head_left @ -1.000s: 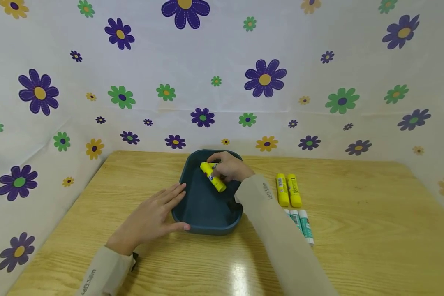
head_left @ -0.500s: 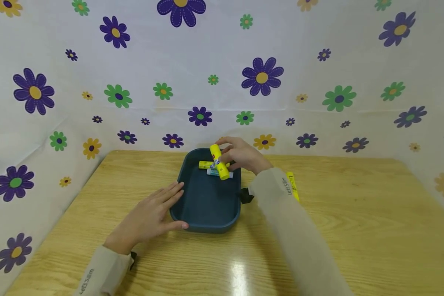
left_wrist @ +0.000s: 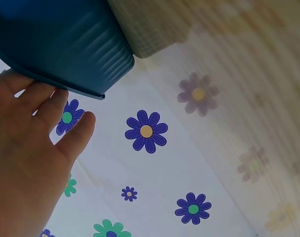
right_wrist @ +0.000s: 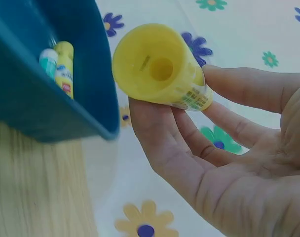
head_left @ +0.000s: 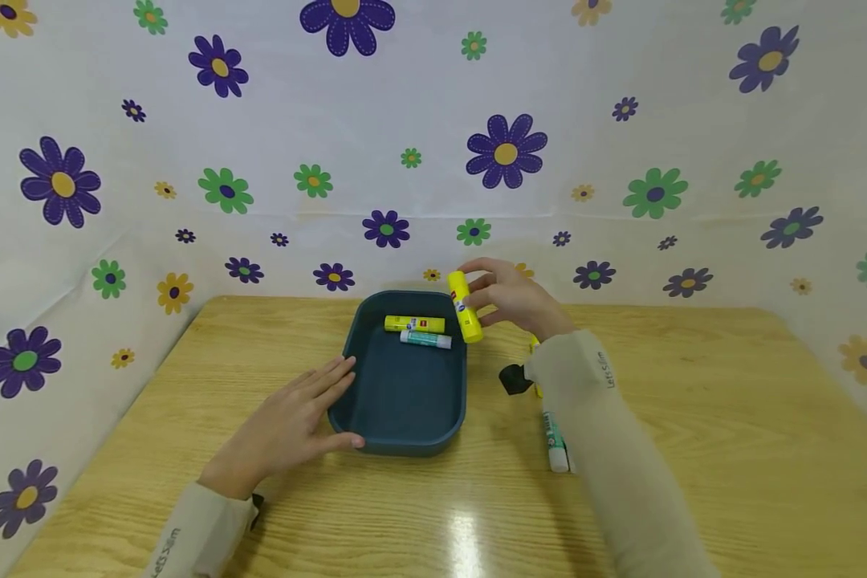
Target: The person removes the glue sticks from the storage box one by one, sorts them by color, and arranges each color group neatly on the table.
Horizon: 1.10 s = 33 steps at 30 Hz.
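My right hand [head_left: 516,299] pinches a yellow glue stick [head_left: 465,307] between thumb and fingers, held tilted at the right rim of the dark blue bin [head_left: 405,444]. In the right wrist view the round end of that yellow glue stick [right_wrist: 149,63] faces the camera, beside the bin wall. Inside the bin, near its far end, lie another yellow glue stick [head_left: 415,323] and a white-and-green glue stick [head_left: 425,339]. My left hand [head_left: 282,429] rests with straight fingers on the bin's left rim; in the left wrist view its fingertips touch the bin [left_wrist: 66,54].
White-and-green glue sticks [head_left: 555,441] lie on the wooden table [head_left: 694,417] to the right, partly hidden by my right sleeve [head_left: 607,433]. A bit of yellow shows behind the cuff. A flower-print cloth [head_left: 433,96] hangs behind the table.
My right hand has lifted the yellow glue stick up from inside the bin and carried it right, to the rim. The two glue sticks in the bin now show fully. My left hand stays put.
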### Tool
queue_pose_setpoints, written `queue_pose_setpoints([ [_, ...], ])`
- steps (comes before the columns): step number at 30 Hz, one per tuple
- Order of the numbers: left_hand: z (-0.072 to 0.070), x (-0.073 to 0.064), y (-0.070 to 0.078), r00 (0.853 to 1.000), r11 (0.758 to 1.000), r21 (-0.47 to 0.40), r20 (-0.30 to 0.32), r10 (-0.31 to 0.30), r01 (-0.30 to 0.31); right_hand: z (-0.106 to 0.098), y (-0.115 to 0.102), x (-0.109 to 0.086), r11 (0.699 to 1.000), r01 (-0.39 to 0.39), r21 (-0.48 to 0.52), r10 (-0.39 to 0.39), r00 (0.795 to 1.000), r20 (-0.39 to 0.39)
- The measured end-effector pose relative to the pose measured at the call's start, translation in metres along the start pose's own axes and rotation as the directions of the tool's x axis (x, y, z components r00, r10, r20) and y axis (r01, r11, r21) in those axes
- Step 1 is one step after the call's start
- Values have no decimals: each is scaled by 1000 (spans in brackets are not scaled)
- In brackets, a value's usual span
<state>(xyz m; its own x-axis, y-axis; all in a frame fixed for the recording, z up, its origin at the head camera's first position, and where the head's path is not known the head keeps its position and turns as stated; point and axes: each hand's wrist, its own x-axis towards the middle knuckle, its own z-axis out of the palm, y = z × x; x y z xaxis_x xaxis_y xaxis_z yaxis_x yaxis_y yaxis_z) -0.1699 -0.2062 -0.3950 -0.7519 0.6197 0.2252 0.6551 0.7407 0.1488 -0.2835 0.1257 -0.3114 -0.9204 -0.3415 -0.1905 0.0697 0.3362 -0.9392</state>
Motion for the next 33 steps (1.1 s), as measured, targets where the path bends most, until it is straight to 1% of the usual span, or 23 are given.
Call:
queue_pose_setpoints([
  [4,0,0,0,1000,1000,-3,-2,-3,3,-13,4,-7,1000,7,-30,-8,1000,-30],
  [10,-1,0,0,1000,1000,-4,1,-7,7,-33,10,-22,997,-6,-72,2,998,-65],
  [17,-1,0,2,1000,1000,-5,3,-7,7,-53,20,-38,997,-40,-64,34,995,-98],
  [23,-1,0,1,1000,1000,7,9,-1,1,-67,37,-49,997,-59,-58,52,992,-116],
  [28,0,0,0,1000,1000,15,11,3,-4,-80,55,-55,994,-72,-77,61,988,-140],
  [33,1,0,0,1000,1000,16,2,11,-11,-91,68,-63,990,-96,-100,81,986,-145],
])
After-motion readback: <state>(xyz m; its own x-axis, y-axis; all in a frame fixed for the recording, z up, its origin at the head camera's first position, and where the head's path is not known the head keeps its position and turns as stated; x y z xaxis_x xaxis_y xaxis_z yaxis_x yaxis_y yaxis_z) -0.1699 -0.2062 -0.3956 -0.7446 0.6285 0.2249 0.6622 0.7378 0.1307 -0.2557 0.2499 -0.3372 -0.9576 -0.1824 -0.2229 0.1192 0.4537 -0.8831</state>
